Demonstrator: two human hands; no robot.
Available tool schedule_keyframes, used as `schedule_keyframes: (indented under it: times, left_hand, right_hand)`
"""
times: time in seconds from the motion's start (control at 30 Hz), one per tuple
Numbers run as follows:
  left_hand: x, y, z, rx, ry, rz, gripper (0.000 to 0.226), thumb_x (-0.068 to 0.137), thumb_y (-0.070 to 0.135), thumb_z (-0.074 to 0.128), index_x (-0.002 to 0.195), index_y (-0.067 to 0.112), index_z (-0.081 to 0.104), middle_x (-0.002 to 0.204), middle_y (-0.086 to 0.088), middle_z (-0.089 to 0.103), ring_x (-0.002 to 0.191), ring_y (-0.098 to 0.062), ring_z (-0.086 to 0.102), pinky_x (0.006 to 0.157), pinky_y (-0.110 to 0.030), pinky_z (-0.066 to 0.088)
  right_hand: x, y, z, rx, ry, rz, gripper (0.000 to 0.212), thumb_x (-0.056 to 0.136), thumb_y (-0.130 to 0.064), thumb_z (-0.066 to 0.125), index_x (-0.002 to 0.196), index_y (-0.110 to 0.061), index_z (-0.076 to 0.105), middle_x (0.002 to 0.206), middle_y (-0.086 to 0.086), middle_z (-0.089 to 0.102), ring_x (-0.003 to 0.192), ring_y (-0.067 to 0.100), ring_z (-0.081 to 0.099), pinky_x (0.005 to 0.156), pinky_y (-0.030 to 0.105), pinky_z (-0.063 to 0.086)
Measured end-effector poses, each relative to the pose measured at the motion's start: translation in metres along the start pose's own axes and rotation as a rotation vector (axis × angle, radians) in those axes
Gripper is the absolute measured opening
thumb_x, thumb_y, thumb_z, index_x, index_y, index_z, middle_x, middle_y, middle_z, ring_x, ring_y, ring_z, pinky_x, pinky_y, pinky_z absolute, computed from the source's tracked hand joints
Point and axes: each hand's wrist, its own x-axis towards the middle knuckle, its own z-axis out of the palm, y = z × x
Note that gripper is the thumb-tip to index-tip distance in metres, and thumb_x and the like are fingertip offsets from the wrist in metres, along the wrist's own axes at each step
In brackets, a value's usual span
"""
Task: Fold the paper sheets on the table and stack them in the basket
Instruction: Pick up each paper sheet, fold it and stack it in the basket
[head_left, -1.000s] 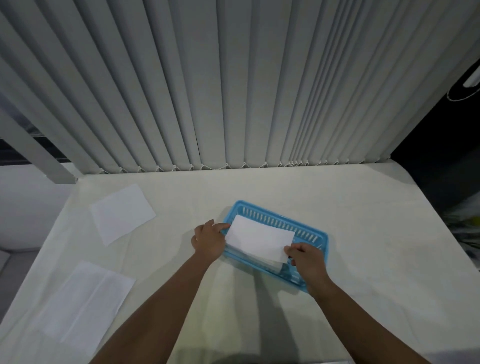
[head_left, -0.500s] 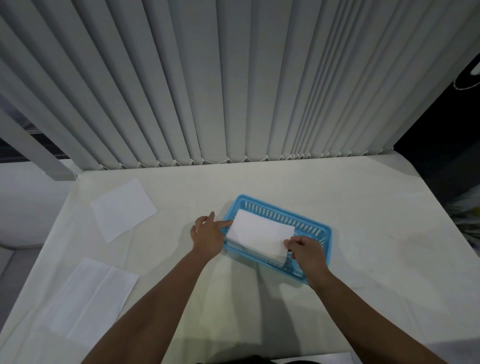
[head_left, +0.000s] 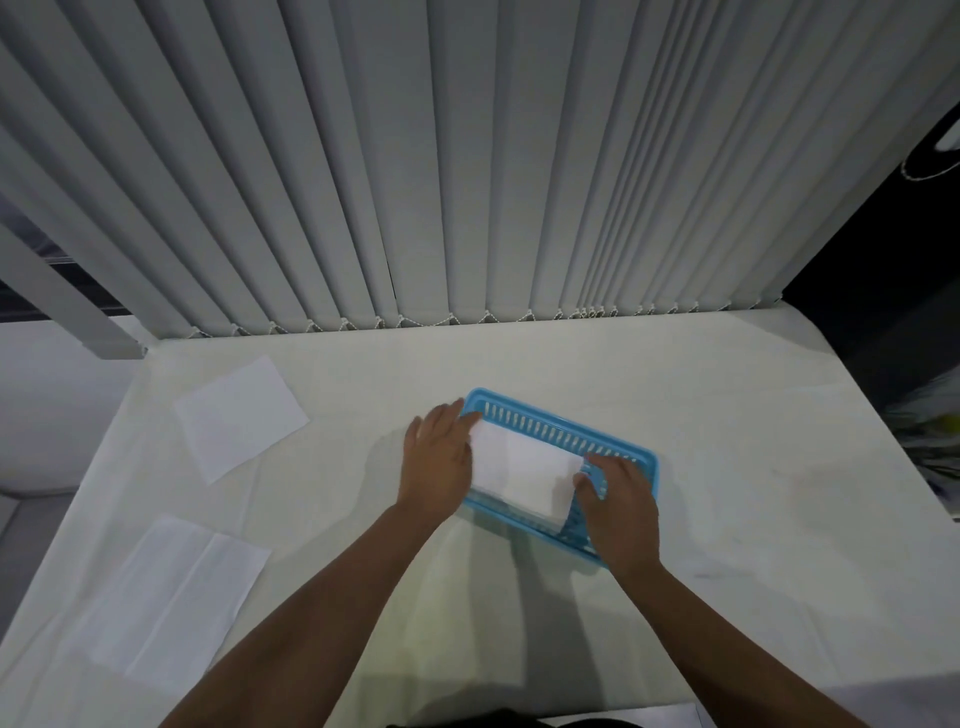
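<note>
Folded paper stack (head_left: 524, 467) inside blue slotted basket (head_left: 566, 431), centre of white table (head_left: 727, 519). Left hand (head_left: 439, 457) flat against stack's left end; right hand (head_left: 618, 499) curled at right end, grip indeterminable. Unfolded sheets at far left (head_left: 240, 415) and near left (head_left: 171, 597).

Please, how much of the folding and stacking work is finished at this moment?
Done: folded white paper lies in the blue plastic basket. In hand: the left hand and right hand rest at its two ends, settling it. Left: two white paper sheets on the table, the far sheet and the near creased sheet.
</note>
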Motion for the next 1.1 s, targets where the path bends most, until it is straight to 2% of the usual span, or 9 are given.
schedule_keyframes:
  times: [0.1,0.2,0.33,0.63,0.7,0.8,0.87,1.0,1.1]
  left_hand:
    - [0.004,0.015,0.011,0.163,-0.235,0.181,0.047,0.101,0.032,0.024,0.148,0.027,0.026,0.160,0.003,0.019,0.149,-0.017,0.013,0.120,-0.044,0.002]
    - [0.006,0.014,0.023,0.301,-0.444,0.192,0.059,0.099,0.049,0.011,0.153,0.025,0.003,0.163,0.000,-0.003,0.150,-0.019,-0.007,0.120,-0.048,-0.008]
    - [0.006,-0.003,0.031,0.342,-0.480,0.198,0.083,0.079,0.067,-0.010,0.152,0.026,-0.007,0.162,-0.002,-0.011,0.149,-0.020,-0.012,0.118,-0.051,-0.012]
    - [0.002,-0.020,0.024,0.274,-0.376,0.071,0.102,0.065,0.076,-0.025,0.152,0.024,-0.008,0.161,0.001,-0.013,0.149,-0.018,-0.013,0.119,-0.048,-0.011]
    - [-0.001,-0.024,0.022,0.117,-0.335,-0.102,0.109,0.062,0.081,-0.025,0.153,0.025,-0.003,0.162,0.003,-0.005,0.150,-0.018,-0.004,0.121,-0.047,-0.003]
    - [-0.002,-0.027,0.025,-0.304,-0.235,-0.386,0.081,0.089,0.069,0.013,0.151,0.016,0.020,0.158,-0.006,0.024,0.146,-0.023,0.024,0.120,-0.045,0.017]
    - [-0.003,-0.023,0.023,-0.540,-0.204,-0.498,0.077,0.090,0.068,0.020,0.142,0.015,0.040,0.146,-0.007,0.046,0.134,-0.025,0.042,0.115,-0.043,0.029]
    - [-0.003,-0.010,0.019,-0.812,-0.208,-0.637,0.063,0.097,0.058,0.018,0.133,0.018,0.051,0.129,-0.002,0.056,0.123,-0.022,0.051,0.110,-0.040,0.034]
    - [-0.003,-0.009,0.013,-0.915,-0.177,-0.723,0.053,0.099,0.053,0.021,0.121,0.021,0.058,0.118,0.000,0.059,0.111,-0.019,0.054,0.098,-0.033,0.036]
  right_hand:
    - [0.000,-0.001,0.011,-0.339,-0.174,-0.267,0.065,0.092,-0.058,0.030,0.141,-0.019,0.045,0.151,0.004,0.041,0.140,0.027,0.037,0.114,0.045,0.027]
    - [0.000,0.003,0.021,-0.502,-0.392,-0.259,0.099,0.074,-0.074,-0.015,0.154,-0.022,0.009,0.163,-0.001,0.005,0.150,0.024,0.003,0.119,0.048,0.000]
    - [-0.003,0.010,0.022,-0.565,-0.419,-0.252,0.099,0.070,-0.072,-0.019,0.154,-0.022,-0.003,0.163,-0.001,-0.006,0.150,0.024,-0.007,0.118,0.048,-0.007]
    - [-0.006,0.024,0.004,-0.437,-0.314,-0.209,0.103,0.070,-0.079,-0.018,0.154,-0.024,0.005,0.164,0.000,-0.001,0.150,0.028,-0.002,0.119,0.046,-0.004]
    - [-0.005,0.031,-0.003,-0.345,-0.190,-0.153,0.097,0.078,-0.078,-0.009,0.154,-0.023,0.015,0.163,0.004,0.005,0.148,0.032,0.007,0.119,0.045,0.003]
    - [-0.001,0.038,-0.013,-0.139,-0.042,0.057,0.082,0.089,-0.068,0.024,0.152,-0.016,0.020,0.162,0.013,0.011,0.144,0.038,0.015,0.118,0.046,0.013]
    - [0.002,0.039,-0.017,0.066,-0.063,0.245,0.076,0.095,-0.051,0.044,0.153,-0.012,0.013,0.162,0.014,0.010,0.145,0.038,0.012,0.118,0.047,0.012]
    - [0.004,0.035,-0.011,0.525,-0.138,0.463,0.082,0.094,-0.039,0.055,0.154,-0.017,0.004,0.158,0.008,0.026,0.142,0.032,0.030,0.118,0.048,0.023]
    - [0.001,0.026,-0.007,0.619,-0.140,0.509,0.071,0.092,-0.037,0.056,0.149,-0.019,0.018,0.144,0.009,0.046,0.125,0.030,0.051,0.107,0.050,0.040]
